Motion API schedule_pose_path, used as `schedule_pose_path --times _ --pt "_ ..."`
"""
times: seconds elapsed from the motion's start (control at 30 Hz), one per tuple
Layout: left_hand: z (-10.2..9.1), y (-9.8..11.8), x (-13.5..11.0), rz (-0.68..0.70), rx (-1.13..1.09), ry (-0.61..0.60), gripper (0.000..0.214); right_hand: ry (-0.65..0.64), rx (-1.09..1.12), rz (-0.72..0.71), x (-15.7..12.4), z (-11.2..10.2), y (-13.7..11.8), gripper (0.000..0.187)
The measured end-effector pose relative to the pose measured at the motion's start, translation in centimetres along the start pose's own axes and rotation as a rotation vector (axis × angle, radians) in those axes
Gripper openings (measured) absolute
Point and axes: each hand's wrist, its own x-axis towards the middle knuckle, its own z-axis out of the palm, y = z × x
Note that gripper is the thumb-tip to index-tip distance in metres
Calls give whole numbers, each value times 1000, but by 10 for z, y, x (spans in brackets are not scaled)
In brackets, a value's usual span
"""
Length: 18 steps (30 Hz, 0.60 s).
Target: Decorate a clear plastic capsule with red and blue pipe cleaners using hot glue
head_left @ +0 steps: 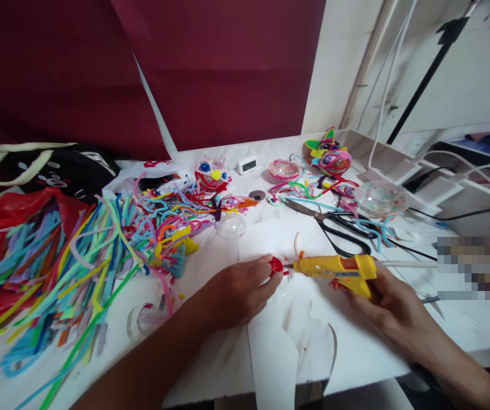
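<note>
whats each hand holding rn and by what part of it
The right hand holds the yellow glue gun by its handle. The left hand pinches a small red piece by the side away from the glue gun.

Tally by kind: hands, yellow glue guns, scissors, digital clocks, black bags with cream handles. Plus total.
Hands: 2 (left hand, right hand)
Yellow glue gun: 1, in the right hand
Scissors: 1 pair
Digital clock: 1
Black bag with cream handles: 1
Total: 6
</note>
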Motion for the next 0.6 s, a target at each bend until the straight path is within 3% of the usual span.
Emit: schedule_pose_path --times 0.6 --pt "0 1 0 -5 33 6 27 -25 -36 15 -5 -6 1 30"
